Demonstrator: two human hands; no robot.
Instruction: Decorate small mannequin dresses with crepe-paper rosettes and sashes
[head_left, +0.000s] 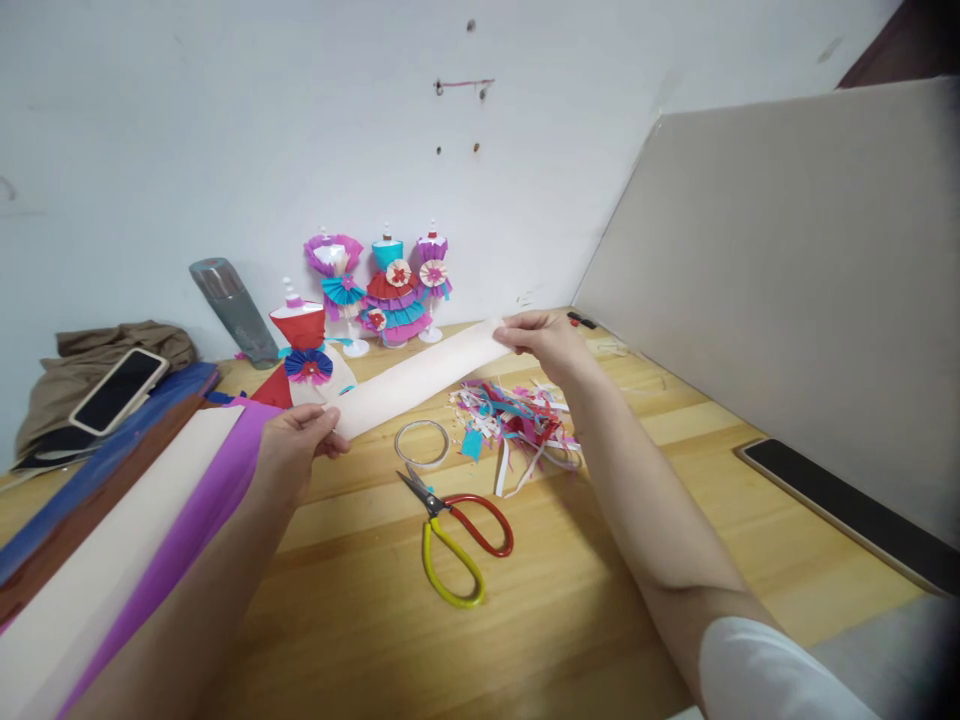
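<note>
Wooden tabletop [585, 600] (paper strip [420, 380] above it) before a pale wall [225, 130].

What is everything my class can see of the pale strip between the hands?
The strip is long, narrow, plain cream-white and looks like paper. Stretched nearly flat, it appears raised over the wooden table, slanting upward in view toward the right hand, which pinches one end; the left hand pinches the other.

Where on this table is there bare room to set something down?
Bare tabletop shows in front of the scissors, and between the right forearm and the dark, pale-rimmed slab. Crowded: the left, with paper sheets; the back, with miniature dress forms; the middle, with paper scraps near the held paper strip.
</note>
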